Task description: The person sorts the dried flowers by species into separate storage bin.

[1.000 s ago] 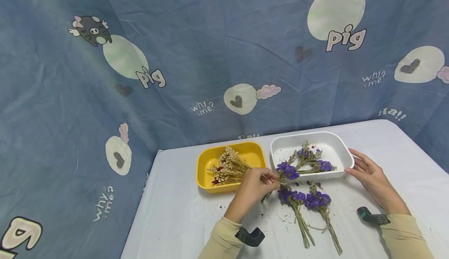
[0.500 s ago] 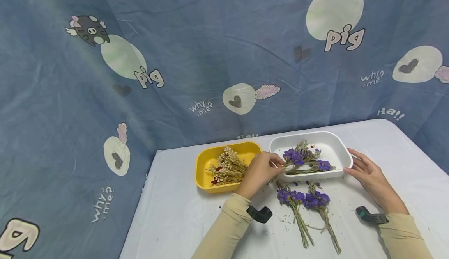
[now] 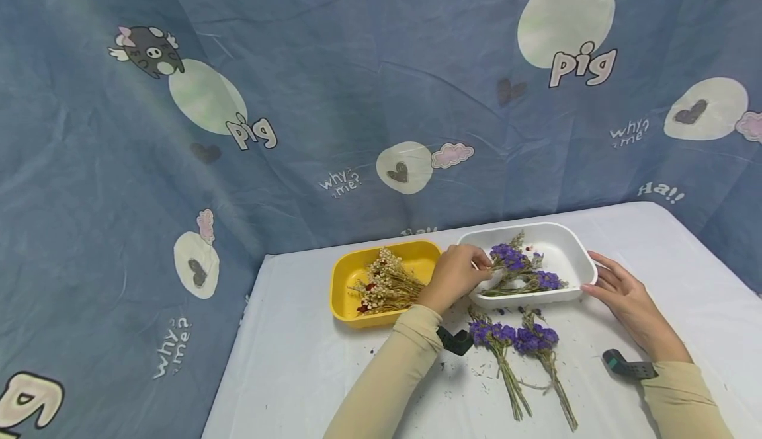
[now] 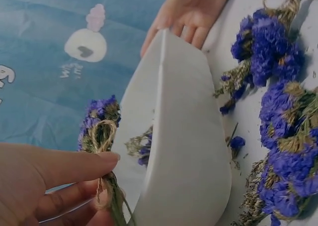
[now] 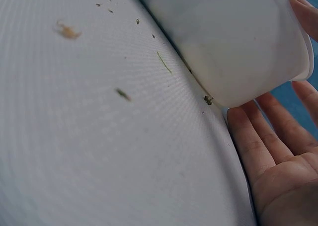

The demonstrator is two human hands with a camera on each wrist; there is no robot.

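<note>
My left hand (image 3: 460, 274) pinches the tied stems of a bunch of dried purple flowers (image 4: 101, 112), over the left part of the white tray (image 3: 562, 244). Twine in a bow binds these stems between thumb and fingers in the left wrist view. Other purple sprigs (image 3: 549, 281) lie inside the tray, partly covered by the held bunch. At the tray's right end rests my right hand (image 3: 631, 303), its thumb at the rim and its fairly straight fingers (image 5: 251, 141) against the outer wall.
Left of the white tray stands a yellow tray (image 3: 342, 293) with cream dried flowers (image 3: 387, 283) and a few red ones. Two purple bunches (image 3: 497, 340) lie on the white-covered table (image 3: 286, 359) in front, among scattered crumbs. A blue printed curtain (image 3: 297, 95) hangs behind.
My left hand has carried the purple bunch up and right, from in front of the white tray to over its inside. My right hand has stayed at the tray's right end.
</note>
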